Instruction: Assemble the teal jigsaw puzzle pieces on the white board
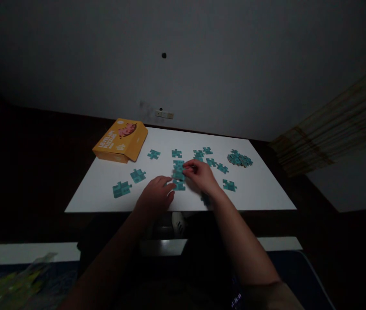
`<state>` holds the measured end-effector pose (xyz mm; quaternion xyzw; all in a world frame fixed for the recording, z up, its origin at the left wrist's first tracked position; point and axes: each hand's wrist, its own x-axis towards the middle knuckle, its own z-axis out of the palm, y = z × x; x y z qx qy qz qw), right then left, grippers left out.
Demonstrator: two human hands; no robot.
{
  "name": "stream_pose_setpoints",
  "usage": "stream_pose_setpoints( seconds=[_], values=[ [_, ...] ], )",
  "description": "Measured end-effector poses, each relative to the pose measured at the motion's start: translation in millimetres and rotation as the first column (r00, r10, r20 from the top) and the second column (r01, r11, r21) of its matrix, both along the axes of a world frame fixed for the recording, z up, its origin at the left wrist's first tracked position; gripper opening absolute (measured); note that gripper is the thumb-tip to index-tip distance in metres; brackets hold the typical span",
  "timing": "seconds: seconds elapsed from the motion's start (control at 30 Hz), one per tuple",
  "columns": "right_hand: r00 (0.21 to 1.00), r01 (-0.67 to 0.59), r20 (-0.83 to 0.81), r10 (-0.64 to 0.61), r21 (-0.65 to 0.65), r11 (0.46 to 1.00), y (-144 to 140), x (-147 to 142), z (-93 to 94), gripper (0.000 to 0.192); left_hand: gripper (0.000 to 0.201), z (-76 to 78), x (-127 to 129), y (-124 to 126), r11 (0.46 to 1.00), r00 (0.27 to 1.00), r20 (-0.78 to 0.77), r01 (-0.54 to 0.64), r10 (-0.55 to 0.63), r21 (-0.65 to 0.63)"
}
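Clear bag: lower left, cut off by the frame; its yellowish contents (11,286) are hard to make out.
Yellow box: left, on its side of the table (260,189), flap open; its inside is hidden.
Left pieces: teal puzzle pieces (121,189) lying apart, right of and below the box.
Left hand (157,196): centre, fingers loosely spread, tips at the column's left side.
Column: teal pieces (179,186) mid-frame between the hands, partly covered by fingers.
Right hand (200,175): thumb and forefinger together at a middle piece (pinching or pressing, I cannot tell).
Shadowed piece (205,199): beside the right forearm, partly hidden.
Pile (240,159): right, overlapping pieces; lower ones covered.
Table edges: white surface shows left of the left hand and between pile and right edge; forearms cross the near edge.
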<state>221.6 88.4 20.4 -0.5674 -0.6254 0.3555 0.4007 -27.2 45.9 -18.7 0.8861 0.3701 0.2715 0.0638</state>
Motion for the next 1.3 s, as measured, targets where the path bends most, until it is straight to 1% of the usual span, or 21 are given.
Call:
stream_pose_setpoints(
  seconds=[0.1,0.13,0.17,0.27,0.33,0.4,0.47,0.53,0.6,0.63,0.67,0.7,0.77,0.83,0.93,1.0,1.03,1.1,1.17,1.23,1.3],
  values=[
    [0.994,-0.051,0.096,0.058,-0.072,0.996,27,-52,1.4,0.016,0.028,1.8,-3,2,1.000,1.000,0.013,0.027,-0.027,0.004],
    [0.985,-0.064,0.156,0.078,-0.094,0.994,33,-65,1.7,0.017,0.029,2.2,-4,2,1.000,0.999,0.017,0.032,-0.032,0.000],
    [0.972,-0.075,0.217,0.091,-0.082,0.994,37,-74,2.2,0.018,0.030,2.5,-5,3,0.999,0.999,0.020,0.035,-0.035,-0.007],
    [0.919,-0.122,0.375,0.118,-0.014,0.992,35,-87,5.3,0.016,0.030,3.2,-7,4,0.999,0.999,0.027,0.048,-0.047,-0.024],
    [0.901,-0.131,0.423,0.096,0.053,0.990,23,-81,8.1,0.013,0.031,3.4,-7,4,0.998,0.998,0.031,0.058,-0.057,-0.021],
    [0.906,-0.127,0.419,0.059,0.138,0.982,3,-60,9.4,0.013,0.031,3.0,-7,3,0.998,0.998,0.035,0.058,-0.058,0.001],
    [0.919,-0.110,0.395,0.011,0.227,0.968,-23,-24,7.5,0.019,0.030,2.5,-8,2,0.998,0.998,0.039,0.049,-0.050,0.026],
    [0.913,-0.015,0.392,-0.117,0.317,0.948,-52,24,1.6,0.025,0.030,2.4,-8,1,0.999,0.998,0.042,0.036,-0.037,0.030],
    [0.867,0.113,0.415,-0.276,0.377,0.919,-78,76,-7.3,0.029,0.029,3.5,-7,1,1.000,0.999,0.038,0.009,-0.010,0.020],
    [0.827,0.173,0.444,-0.345,0.382,0.908,-89,100,-12.3,0.033,0.030,4.5,-6,0,1.000,0.999,0.028,-0.019,0.019,0.017],
    [0.787,0.220,0.480,-0.387,0.368,0.903,-99,121,-17.2,0.037,0.031,5.7,-5,0,0.998,0.998,0.011,-0.061,0.061,0.013],
    [0.758,0.249,0.513,-0.403,0.344,0.906,-107,138,-21.7,0.039,0.035,7.0,-3,-1,0.994,0.994,-0.012,-0.112,0.112,0.008],
    [0.749,0.247,0.544,-0.377,0.299,0.922,-117,161,-28.5,0.034,0.043,9.3,0,-1,0.976,0.974,-0.071,-0.217,0.216,-0.013],
    [0.767,0.243,0.533,-0.358,0.275,0.930,-121,169,-31.1,0.029,0.048,10.9,3,-1,0.957,0.951,-0.127,-0.288,0.281,-0.042],
    [0.806,0.300,0.442,-0.393,0.267,0.916,-120,159,-26.2,0.026,0.050,12.3,5,-2,0.942,0.930,-0.194,-0.330,0.314,-0.061],
    [0.851,0.318,0.340,-0.401,0.274,0.908,-114,142,-17.9,0.021,0.052,12.9,5,-2,0.932,0.915,-0.218,-0.359,0.341,-0.048],
    [0.879,0.305,0.283,-0.384,0.284,0.909,-109,130,-12.8,0.019,0.053,13.3,5,-3,0.926,0.907,-0.221,-0.376,0.359,-0.040],
    [0.934,0.243,0.176,-0.310,0.321,0.915,-94,101,-1.9,0.015,0.055,14.0,6,-3,0.914,0.895,-0.219,-0.404,0.388,-0.032],
    [0.975,0.115,0.140,-0.171,0.340,0.933,-73,65,7.7,0.016,0.057,14.7,7,-3,0.908,0.889,-0.221,-0.417,0.400,-0.034],
    [0.983,-0.047,0.184,-0.007,0.288,0.956,-46,29,14.0,0.019,0.058,14.7,9,-3,0.904,0.882,-0.239,-0.426,0.406,-0.035],
    [0.962,-0.134,0.262,0.079,0.199,0.971,-19,-2,15.9,0.023,0.059,13.5,11,-4,0.898,0.869,-0.268,-0.439,0.416,-0.030]
  ],
)
